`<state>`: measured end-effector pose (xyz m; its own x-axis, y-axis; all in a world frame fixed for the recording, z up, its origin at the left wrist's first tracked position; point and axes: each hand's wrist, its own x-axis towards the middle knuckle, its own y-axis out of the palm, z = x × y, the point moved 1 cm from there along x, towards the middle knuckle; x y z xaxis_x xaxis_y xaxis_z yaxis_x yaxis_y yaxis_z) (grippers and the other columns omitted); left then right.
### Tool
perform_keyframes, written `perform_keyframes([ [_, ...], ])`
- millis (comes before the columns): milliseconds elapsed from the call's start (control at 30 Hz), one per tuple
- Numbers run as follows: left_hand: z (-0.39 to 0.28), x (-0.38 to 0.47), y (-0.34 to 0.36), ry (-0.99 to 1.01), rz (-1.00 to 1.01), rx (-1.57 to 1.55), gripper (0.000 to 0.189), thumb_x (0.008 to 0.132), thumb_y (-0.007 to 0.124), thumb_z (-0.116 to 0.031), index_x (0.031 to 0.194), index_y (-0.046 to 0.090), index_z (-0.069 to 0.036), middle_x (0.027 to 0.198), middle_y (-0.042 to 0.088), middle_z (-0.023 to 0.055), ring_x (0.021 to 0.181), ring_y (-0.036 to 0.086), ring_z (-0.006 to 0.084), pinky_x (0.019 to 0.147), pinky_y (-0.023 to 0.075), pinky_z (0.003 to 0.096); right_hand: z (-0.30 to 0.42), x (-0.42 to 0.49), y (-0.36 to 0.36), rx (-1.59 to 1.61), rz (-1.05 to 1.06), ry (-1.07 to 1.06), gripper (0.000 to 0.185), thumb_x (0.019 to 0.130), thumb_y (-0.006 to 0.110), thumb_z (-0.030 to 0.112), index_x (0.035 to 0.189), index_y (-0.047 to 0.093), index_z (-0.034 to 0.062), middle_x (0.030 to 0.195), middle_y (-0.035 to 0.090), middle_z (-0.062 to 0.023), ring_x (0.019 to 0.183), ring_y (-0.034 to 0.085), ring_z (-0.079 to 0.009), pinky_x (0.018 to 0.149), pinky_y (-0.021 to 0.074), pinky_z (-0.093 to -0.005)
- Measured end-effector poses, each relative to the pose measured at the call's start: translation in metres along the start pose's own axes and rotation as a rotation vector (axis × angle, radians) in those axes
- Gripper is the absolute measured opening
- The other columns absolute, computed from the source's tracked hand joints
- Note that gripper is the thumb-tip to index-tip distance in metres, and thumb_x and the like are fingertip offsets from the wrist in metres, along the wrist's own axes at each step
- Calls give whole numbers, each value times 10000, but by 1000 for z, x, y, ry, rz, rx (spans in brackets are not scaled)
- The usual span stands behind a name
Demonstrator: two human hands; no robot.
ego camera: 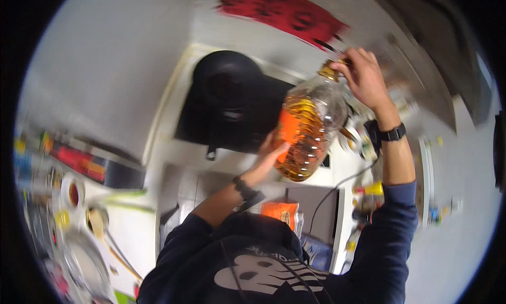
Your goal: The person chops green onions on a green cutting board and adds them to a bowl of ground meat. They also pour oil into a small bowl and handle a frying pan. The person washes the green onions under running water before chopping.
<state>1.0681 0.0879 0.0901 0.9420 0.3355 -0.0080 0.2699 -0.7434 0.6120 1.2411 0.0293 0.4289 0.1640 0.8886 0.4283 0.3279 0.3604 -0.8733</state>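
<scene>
A large clear plastic bottle of golden-brown oil (pixel 310 146) is held tilted in front of me, its yellow neck and cap area (pixel 329 70) up and to the right. My left hand (pixel 272 151) supports the lower side of the bottle, over its orange label (pixel 290 124). At the top, my right hand (pixel 361 76) has thumb and fingers at the neck; whether the cap is on cannot be made out. Beyond the bottle, a black frying pan or wok (pixel 227 76) sits on the black cooktop (pixel 253 126). The bottle covers the cooktop's right part.
On the left counter are a bowl of dark red liquid (pixel 74 193), green stalks (pixel 128 199), a container with a wooden utensil (pixel 96 221) and a round metal vessel (pixel 85 260). A dark cable (pixel 336 187) hangs at right. An orange bag (pixel 280 212) lies low. Red paper with writing (pixel 282 11) is on the wall.
</scene>
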Motion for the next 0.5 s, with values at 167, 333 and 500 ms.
perform_keyframes([
  [167,36,-22,42,-27,358,58,828,1070,717,-371,1704,318,-20,1682,453,105,1561,406,237,1301,306,408,-28,-109,-76,10,54,27,332,1031,757,378,1048,671,57,886,667,-129,881,634,-352,859,485,-448],
  [333,94,-27,98,-154,651,241,939,1047,762,-323,1746,212,-24,1760,340,135,1620,325,270,1320,290,433,-54,-227,-125,127,230,233,272,1035,759,280,1035,641,35,979,662,-142,930,624,-356,864,496,-455],
  [500,142,-27,111,-57,515,634,683,1009,827,-241,1585,520,-42,1467,637,146,1315,639,232,1116,519,386,-91,-324,-122,72,233,296,328,1010,779,318,1019,624,29,939,630,-145,900,607,-366,827,484,-464],
])
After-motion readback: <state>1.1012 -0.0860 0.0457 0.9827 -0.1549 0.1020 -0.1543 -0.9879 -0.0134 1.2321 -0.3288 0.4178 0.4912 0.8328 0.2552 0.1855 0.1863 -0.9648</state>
